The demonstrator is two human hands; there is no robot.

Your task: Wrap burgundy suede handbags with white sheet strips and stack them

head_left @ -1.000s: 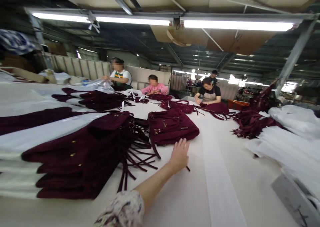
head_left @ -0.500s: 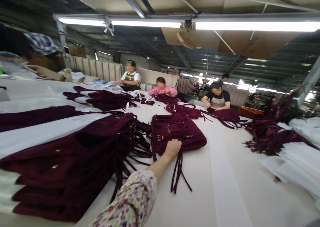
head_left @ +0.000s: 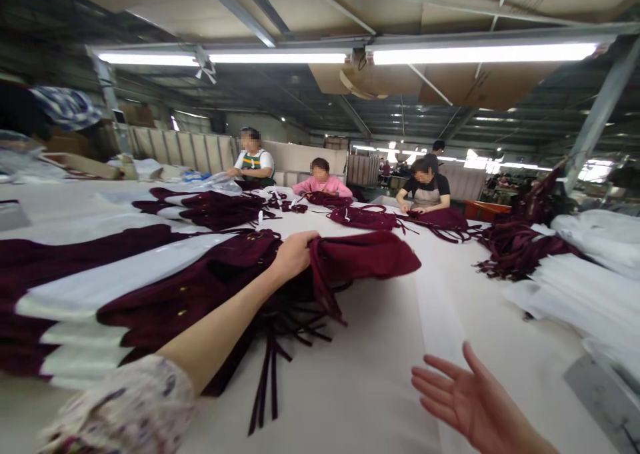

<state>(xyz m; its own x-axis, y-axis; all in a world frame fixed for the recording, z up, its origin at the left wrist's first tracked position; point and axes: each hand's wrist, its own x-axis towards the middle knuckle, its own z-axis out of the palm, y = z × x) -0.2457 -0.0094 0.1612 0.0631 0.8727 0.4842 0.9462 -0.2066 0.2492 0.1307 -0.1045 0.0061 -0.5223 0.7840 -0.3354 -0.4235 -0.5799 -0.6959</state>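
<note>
My left hand [head_left: 295, 254] is closed on the edge of a maroon fabric bag [head_left: 370, 255], lifting its near side off the white table [head_left: 370, 381]. The bag's plain side and a hanging flap face me; its buckled front is hidden. Dark straps [head_left: 273, 374] trail onto the table below my left forearm. Over the table at the lower right, my right hand [head_left: 463, 394] is open, palm showing and fingers spread, touching nothing. Left of the held bag lies a stack of maroon bags [head_left: 185, 294] layered with white sheets [head_left: 125, 271].
Maroon straps [head_left: 520, 254] are heaped at the right beside white sheets [head_left: 565, 301]. More maroon bags [head_left: 363, 218] lie farther back. Several co-workers stand or sit along the far side, one in a pink top [head_left: 323, 187]. A grey panel [head_left: 600, 394] is at the lower right.
My left hand has moved left and raised the bag's edge, turning the buckled front out of sight. My right hand has come into view at the lower right.
</note>
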